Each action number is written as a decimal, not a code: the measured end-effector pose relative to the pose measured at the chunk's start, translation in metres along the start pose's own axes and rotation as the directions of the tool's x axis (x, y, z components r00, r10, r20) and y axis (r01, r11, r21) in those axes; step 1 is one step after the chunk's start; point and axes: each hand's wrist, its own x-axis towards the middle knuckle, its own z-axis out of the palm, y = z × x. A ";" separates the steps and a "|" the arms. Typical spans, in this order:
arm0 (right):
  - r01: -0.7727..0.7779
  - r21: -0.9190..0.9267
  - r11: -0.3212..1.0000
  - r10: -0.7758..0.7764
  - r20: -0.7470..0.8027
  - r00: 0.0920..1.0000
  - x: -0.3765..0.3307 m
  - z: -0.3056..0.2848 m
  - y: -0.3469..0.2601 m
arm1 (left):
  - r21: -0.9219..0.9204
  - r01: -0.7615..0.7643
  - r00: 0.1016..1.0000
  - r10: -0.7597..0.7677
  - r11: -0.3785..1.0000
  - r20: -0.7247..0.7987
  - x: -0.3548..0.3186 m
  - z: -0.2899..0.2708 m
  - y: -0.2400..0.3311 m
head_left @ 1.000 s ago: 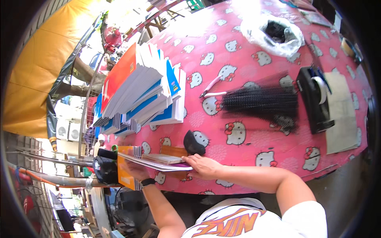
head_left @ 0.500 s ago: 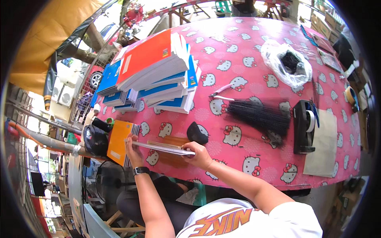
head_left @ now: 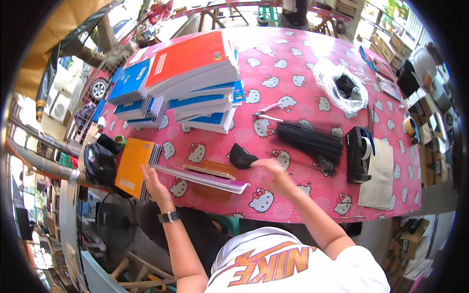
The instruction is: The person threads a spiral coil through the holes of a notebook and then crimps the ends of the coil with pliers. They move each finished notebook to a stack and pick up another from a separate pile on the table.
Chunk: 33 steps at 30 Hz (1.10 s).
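Observation:
A thin notebook with a purplish cover and a spiral or ridged edge point(head_left: 215, 181) rests tilted on its long side along a brown wooden block point(head_left: 210, 169). Beside its left end is my left hand point(head_left: 156, 186), fingers stretched out and upright, gripping nothing. My right hand point(head_left: 277, 177), partly blurred, reaches out with fingers apart; its fingertips are at the right edge of a small black rounded piece point(head_left: 242, 157). Whether they touch it I cannot tell. Left of my left hand lies a short stack of orange-yellow notebooks point(head_left: 133, 166).
Tall stacks of orange-red and blue notebooks point(head_left: 188, 63) stand at the back left. To the right lie black wire strips point(head_left: 310, 141), pliers point(head_left: 267, 113), a black tape dispenser point(head_left: 358, 156) and a plastic bag point(head_left: 337, 88). Another person point(head_left: 425, 63) is at the far right.
Both hands have let go of the notebook, which now leans by the wooden block. My right hand has moved right and forward to the black piece. The view has shifted slightly.

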 end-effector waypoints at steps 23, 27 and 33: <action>-0.122 0.020 0.992 0.121 0.068 0.990 0.031 -0.053 -0.112 | 0.213 -0.737 0.623 0.522 0.641 0.582 -0.107 0.081 0.063; -0.051 -0.023 0.998 0.053 0.098 0.994 0.035 -0.047 -0.110 | 0.227 -0.737 0.620 0.504 0.637 0.601 -0.105 0.081 0.064; -0.110 0.056 0.992 0.093 0.249 0.964 0.034 -0.050 -0.114 | 0.238 -0.740 0.610 0.480 0.629 0.630 -0.108 0.077 0.066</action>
